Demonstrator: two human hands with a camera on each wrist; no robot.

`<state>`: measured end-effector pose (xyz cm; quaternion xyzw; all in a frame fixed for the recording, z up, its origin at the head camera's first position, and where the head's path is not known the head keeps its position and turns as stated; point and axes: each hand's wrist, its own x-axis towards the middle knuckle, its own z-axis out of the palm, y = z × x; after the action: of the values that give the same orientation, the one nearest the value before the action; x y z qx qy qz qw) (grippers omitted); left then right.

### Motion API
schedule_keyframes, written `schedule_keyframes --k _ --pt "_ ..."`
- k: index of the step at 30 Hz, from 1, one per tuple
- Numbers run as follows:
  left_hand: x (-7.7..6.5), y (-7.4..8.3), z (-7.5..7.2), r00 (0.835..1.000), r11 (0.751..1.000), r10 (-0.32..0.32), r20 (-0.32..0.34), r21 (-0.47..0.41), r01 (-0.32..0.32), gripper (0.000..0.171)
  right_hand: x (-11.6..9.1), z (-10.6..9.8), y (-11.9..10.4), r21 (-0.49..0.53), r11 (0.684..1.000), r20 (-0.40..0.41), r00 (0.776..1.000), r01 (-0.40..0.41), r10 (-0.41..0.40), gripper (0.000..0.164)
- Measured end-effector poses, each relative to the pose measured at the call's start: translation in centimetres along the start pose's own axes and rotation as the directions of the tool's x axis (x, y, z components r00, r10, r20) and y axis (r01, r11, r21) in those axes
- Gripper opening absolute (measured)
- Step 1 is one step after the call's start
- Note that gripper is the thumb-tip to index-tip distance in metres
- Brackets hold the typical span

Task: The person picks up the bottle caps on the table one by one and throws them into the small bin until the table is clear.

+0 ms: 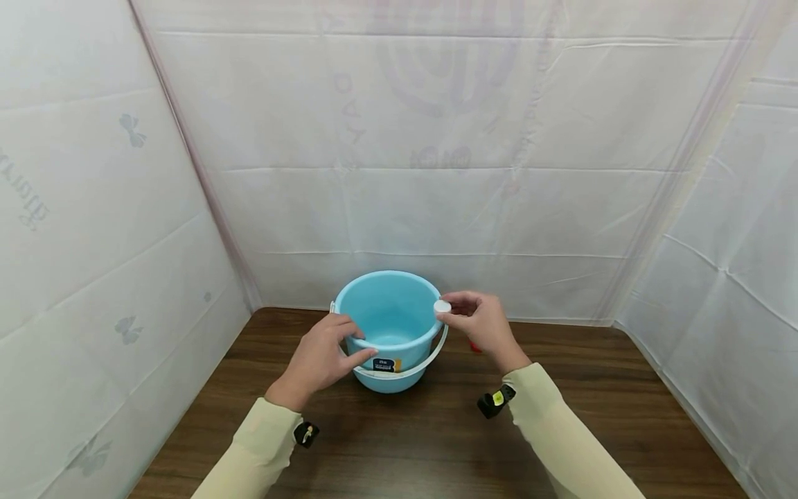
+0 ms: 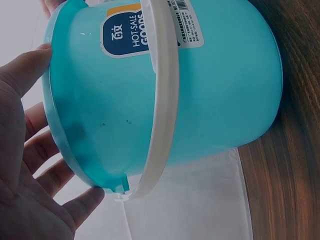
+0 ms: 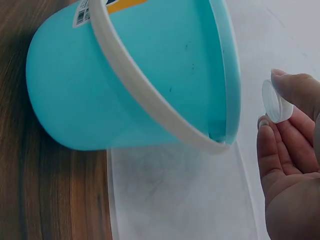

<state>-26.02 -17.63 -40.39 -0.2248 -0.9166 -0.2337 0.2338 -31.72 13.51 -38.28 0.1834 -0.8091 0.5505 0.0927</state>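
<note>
A light blue plastic bucket (image 1: 394, 384) stands upright on the wooden table, its white handle (image 1: 431, 356) hanging down across the front. At the bucket's near left rim, my left hand (image 1: 321, 353) grips the edge, thumb outside and fingers over the inside. In the left wrist view, that thumb presses the rim (image 2: 48, 95) beside the dark label. My right hand (image 1: 486, 322) pinches a small white cap (image 1: 442, 307) between thumb and fingers, near the bucket's right rim. The right wrist view shows the cap (image 3: 276, 101) as hollow and translucent, held apart from the bucket.
Partly hidden behind my right hand, a small red object (image 1: 476, 346) lies on the brown wooden table (image 1: 386, 450). White sheeting (image 1: 399, 208) hangs as walls at the back and on both sides. A black wrist camera (image 1: 497, 400) sits at my right cuff.
</note>
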Motion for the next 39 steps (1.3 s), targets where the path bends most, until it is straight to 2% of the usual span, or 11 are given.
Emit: schedule_keyframes --k 8,17,39 --pt "0.1 0.1 -0.1 1.000 1.000 -0.007 0.011 0.007 0.007 0.030 0.8 1.1 -0.7 -0.030 1.000 0.013 1.000 0.009 -0.009 0.035" --pt "0.2 0.2 -0.1 1.000 1.000 -0.009 0.008 0.002 0.009 0.029 1.7 2.3 -1.3 0.014 1.000 0.044 0.999 0.008 -0.009 0.035" --pt "0.2 0.4 -0.2 0.999 0.999 -0.032 0.031 0.015 0.032 0.029 2.8 3.8 -1.4 -0.058 0.998 0.092 0.996 0.021 -0.015 0.031"
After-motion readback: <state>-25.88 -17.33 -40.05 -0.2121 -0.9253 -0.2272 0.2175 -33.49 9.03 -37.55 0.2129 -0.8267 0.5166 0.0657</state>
